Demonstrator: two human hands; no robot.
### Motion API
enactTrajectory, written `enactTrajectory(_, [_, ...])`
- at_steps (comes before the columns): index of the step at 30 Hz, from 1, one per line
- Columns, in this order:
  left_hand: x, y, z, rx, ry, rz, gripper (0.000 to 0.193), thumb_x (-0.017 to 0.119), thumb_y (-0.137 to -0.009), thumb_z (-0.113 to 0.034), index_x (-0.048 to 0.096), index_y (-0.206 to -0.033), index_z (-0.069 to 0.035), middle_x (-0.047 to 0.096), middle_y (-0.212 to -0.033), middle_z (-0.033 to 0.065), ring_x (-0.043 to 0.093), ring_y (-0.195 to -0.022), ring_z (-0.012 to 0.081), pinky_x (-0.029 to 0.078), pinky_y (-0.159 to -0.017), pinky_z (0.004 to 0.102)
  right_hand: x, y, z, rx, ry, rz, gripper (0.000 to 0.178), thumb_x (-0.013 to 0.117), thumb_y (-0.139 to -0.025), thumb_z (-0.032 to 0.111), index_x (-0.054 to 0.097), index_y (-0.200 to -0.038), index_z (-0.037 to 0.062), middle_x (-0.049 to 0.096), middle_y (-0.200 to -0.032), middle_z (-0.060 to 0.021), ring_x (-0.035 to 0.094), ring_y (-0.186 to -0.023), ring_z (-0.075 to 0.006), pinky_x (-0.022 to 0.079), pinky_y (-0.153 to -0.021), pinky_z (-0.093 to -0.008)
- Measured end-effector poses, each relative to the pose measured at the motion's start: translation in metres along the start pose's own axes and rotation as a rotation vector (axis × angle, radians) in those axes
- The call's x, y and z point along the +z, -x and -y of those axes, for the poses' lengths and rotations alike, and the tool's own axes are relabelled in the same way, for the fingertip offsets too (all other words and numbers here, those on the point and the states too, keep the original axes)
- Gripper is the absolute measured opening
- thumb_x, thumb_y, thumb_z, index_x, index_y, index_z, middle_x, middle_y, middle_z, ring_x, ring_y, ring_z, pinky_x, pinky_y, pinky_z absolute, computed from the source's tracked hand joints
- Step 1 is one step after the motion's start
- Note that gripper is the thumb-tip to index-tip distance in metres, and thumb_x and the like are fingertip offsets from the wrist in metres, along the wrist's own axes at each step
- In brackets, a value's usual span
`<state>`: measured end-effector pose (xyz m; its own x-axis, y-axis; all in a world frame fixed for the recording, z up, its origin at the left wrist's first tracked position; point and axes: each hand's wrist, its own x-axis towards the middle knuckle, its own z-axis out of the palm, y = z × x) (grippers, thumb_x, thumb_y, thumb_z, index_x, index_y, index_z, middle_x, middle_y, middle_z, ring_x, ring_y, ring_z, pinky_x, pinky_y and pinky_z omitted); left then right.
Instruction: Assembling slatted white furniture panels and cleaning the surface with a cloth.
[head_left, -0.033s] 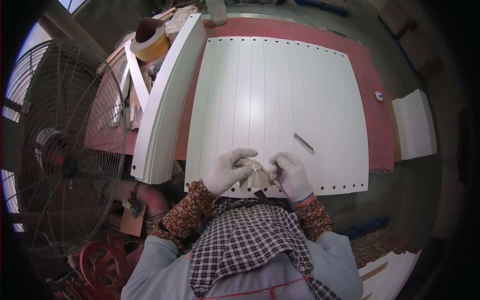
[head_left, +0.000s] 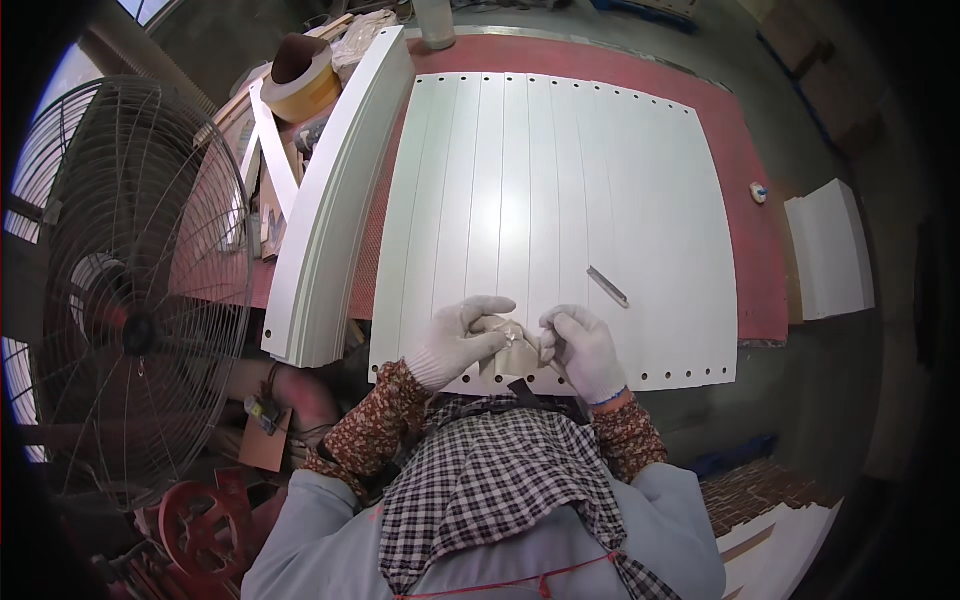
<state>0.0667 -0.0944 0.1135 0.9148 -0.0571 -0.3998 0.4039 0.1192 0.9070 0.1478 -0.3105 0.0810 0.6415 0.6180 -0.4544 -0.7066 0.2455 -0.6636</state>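
- Fingers of the left hand curl against a crinkled beige piece; right hand: cannot tell whether pinching.
- It's above the white boards' near edge.
- Probably light, soft; grip its sides.

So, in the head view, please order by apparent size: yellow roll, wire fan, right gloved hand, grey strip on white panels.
1. Wire fan: largest
2. Right gloved hand and yellow roll: look alike, so unranked
3. Grey strip: smallest
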Motion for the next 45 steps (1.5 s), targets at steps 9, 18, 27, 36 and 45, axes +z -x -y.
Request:
enactTrajectory(9, [0.005, 0.0, -0.007, -0.034, -0.091, -0.027, 0.056, 0.069, -0.094, -0.016, 0.047, -0.14, 0.008, 0.069, -0.111, 0.0146, 0.066, -0.101, 0.0157, 0.054, -0.088, 0.0279, 0.025, 0.012, 0.001, -0.303, 0.707, -0.095, 0.02, 0.066, -0.094, 0.008, 0.07, -0.11, -0.0037, 0.07, -0.091, -0.0078, 0.067, -0.083, -0.0134, 0.055, -0.075, -0.0264])
enactTrajectory(18, [0.003, 0.001, -0.003, -0.034, -0.177, -0.033, 0.056, 0.067, -0.094, -0.018, 0.049, -0.139, 0.01, 0.072, -0.099, 0.013, 0.067, -0.088, 0.0144, 0.055, -0.079, 0.0279, 0.033, 0.013, 0.008, -0.577, 1.068, 0.089, 0.025, 0.071, -0.088, 0.007, 0.071, -0.112, 0.0021, 0.066, -0.094, -0.0126, 0.069, -0.086, -0.0221, 0.056, -0.075, -0.0302])
enactTrajectory(27, [0.004, 0.001, -0.005, -0.068, -0.088, -0.039, 0.057, 0.069, -0.09, -0.02, 0.053, -0.136, 0.009, 0.069, -0.093, 0.0076, 0.062, -0.079, 0.0111, 0.052, -0.071, 0.0253, 0.025, 0.008, 0.002, -0.775, 1.219, 0.093, 0.021, 0.073, -0.086, 0.01, 0.071, -0.106, 0.0043, 0.068, -0.09, -0.0119, 0.07, -0.074, -0.0233, 0.057, -0.065, -0.0306])
enactTrajectory(36, [0.011, -0.004, 0.006, -0.187, 0.383, 0.026, 0.043, 0.066, -0.093, -0.01, 0.055, -0.13, 0.008, 0.067, -0.105, 0.0103, 0.065, -0.086, 0.0132, 0.056, -0.077, 0.0271, 0.018, 0.005, -0.015, -0.447, 0.806, -0.03, 0.016, 0.07, -0.085, 0.004, 0.07, -0.1, -0.0018, 0.069, -0.079, -0.0045, 0.064, -0.072, -0.0061, 0.053, -0.064, -0.022])
enactTrajectory(45, [0.017, -0.006, 0.005, -0.149, 0.422, 0.061, 0.045, 0.068, -0.092, -0.012, 0.054, -0.13, 0.009, 0.067, -0.107, 0.0113, 0.066, -0.093, 0.0139, 0.056, -0.08, 0.0271, 0.015, 0.005, -0.008, -0.158, 0.337, -0.058, 0.009, 0.065, -0.088, 0.002, 0.063, -0.096, -0.0027, 0.067, -0.077, -0.0059, 0.06, -0.06, -0.0077, 0.051, -0.053, -0.0232])
